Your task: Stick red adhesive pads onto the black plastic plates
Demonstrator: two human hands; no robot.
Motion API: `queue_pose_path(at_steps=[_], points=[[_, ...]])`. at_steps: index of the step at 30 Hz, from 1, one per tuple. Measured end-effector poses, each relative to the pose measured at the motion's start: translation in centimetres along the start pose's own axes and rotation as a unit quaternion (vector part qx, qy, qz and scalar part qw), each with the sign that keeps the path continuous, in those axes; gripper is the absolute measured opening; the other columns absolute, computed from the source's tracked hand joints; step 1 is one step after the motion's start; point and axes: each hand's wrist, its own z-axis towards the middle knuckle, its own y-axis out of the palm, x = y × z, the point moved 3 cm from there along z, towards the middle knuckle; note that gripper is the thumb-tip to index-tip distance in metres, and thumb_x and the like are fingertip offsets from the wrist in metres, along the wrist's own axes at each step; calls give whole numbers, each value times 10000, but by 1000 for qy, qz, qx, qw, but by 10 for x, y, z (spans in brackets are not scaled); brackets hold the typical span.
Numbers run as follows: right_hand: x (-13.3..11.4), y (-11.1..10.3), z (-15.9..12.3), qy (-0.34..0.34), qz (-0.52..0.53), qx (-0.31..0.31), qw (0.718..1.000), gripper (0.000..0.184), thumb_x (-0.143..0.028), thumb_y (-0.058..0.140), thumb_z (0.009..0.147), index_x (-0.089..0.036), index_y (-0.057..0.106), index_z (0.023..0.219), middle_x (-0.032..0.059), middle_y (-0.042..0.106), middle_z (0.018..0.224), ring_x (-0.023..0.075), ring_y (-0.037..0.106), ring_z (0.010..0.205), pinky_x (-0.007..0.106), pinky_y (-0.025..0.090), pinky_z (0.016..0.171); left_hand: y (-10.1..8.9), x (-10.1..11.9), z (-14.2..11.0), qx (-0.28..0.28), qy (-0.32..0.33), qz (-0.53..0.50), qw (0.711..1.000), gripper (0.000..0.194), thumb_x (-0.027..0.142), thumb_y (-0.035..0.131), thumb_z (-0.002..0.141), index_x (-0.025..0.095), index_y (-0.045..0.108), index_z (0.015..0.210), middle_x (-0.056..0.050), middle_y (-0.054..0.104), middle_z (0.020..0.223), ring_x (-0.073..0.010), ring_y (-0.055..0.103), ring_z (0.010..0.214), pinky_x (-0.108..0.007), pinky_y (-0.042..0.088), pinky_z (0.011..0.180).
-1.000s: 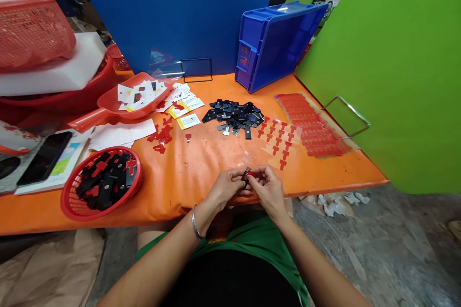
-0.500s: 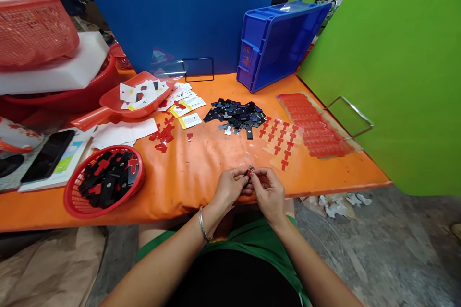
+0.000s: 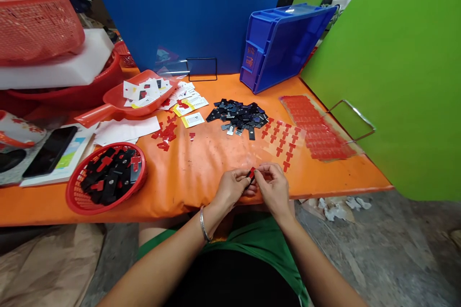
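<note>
Left grip (image 3: 231,188), turned inward, pinched a small black-and-red piece (image 3: 251,174) over the counter (image 3: 201,163) near its front edge. My right grip (image 3: 273,188) curled in opposite, touching the piece; whether it pinched, I couldn't tell.

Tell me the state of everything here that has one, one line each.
Left hand, pinching a black piece
Right hand, at that piece's far end
Red patch, lying on that piece
Red basket, upright, holding black pieces
Blue crate, tipped on its side
Phone, lying flat, screen dark
Red dustpan, loaded with white cards
</note>
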Motion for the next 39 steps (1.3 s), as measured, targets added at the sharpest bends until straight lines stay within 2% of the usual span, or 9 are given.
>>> queue_pose_path(at_steps=[10, 14, 17, 19, 21, 24, 31, 36, 39], points=[[0, 2, -1, 0, -9, 3, 1000, 112, -312, 565, 799, -207, 554, 761, 32, 537, 825, 149, 545, 663, 295, 475, 625, 1, 0, -1, -6, 4, 4, 1000, 100, 100, 625, 765, 91, 667, 855, -40, 669, 664, -108, 644, 541, -204, 543, 564], [-2, 3, -3, 4, -9, -1, 1000, 126, -325, 558, 802, -207, 543, 843, 35, 526, 885, 129, 538, 624, 287, 481, 603, 0, 0, -1, -10, 10, 4, 1000, 122, 90, 602, 771, 85, 669, 872, -41, 666, 659, -115, 646, 554, -226, 550, 595], [2, 1, -2, 48, 30, 7, 998, 415, -356, 610, 762, -233, 459, 1129, 35, 514, 992, 91, 517, 541, 271, 482, 545, -1, 1, -2, -14, 11, 2, 1000, 121, 108, 623, 757, 78, 671, 864, -49, 665, 660, -118, 638, 545, -234, 546, 586], [5, 0, 0, 85, 62, -4, 994, 575, -385, 655, 720, -234, 401, 1213, 25, 532, 966, 89, 519, 511, 269, 479, 524, 0, 2, -3, -12, 6, 3, 1000, 126, 103, 616, 758, 73, 669, 869, -49, 659, 650, -115, 631, 536, -232, 541, 575], [7, 0, 3, 106, 84, -50, 989, 468, -426, 658, 710, -196, 511, 1090, 12, 568, 837, 114, 539, 530, 273, 474, 536, 0, 3, -4, -8, 2, 1, 1000, 139, 97, 609, 759, 70, 667, 882, -47, 655, 644, -110, 628, 537, -226, 538, 574], [6, 0, 8, 111, 88, -117, 983, 306, -474, 614, 736, -170, 604, 764, 4, 573, 641, 141, 535, 559, 266, 443, 546, 0, 3, -3, -12, 5, -4, 1000, 155, 129, 651, 731, 69, 669, 874, -49, 655, 662, -98, 618, 543, -218, 533, 580], [3, -5, 18, 117, 46, -136, 983, 432, -555, 518, 773, -174, 543, 573, -28, 469, 466, 117, 435, 465, 236, 345, 475, 0, 2, -4, -34, 9, 7, 999, 235, 247, 718, 669, 75, 660, 820, -39, 641, 671, -86, 587, 519, -228, 519, 568], [-11, 1, 41, 29, -9, -100, 995, 337, -467, 504, 809, -172, 582, 667, 0, 561, 589, 141, 497, 572, 243, 376, 554, -14, 35, -34, -55, 68, 62, 994, 322, 327, 664, 716, 109, 657, 952, -70, 670, 804, -156, 653, 680, -295, 534, 697], [-21, 19, 63, -42, -90, -95, 991, 236, -349, 510, 803, -176, 605, 673, 24, 608, 681, 156, 534, 644, 255, 385, 613, -51, 74, -60, 19, 175, 159, 972, 357, 357, 578, 775, 119, 643, 1033, -66, 654, 801, -163, 643, 691, -316, 529, 717]])
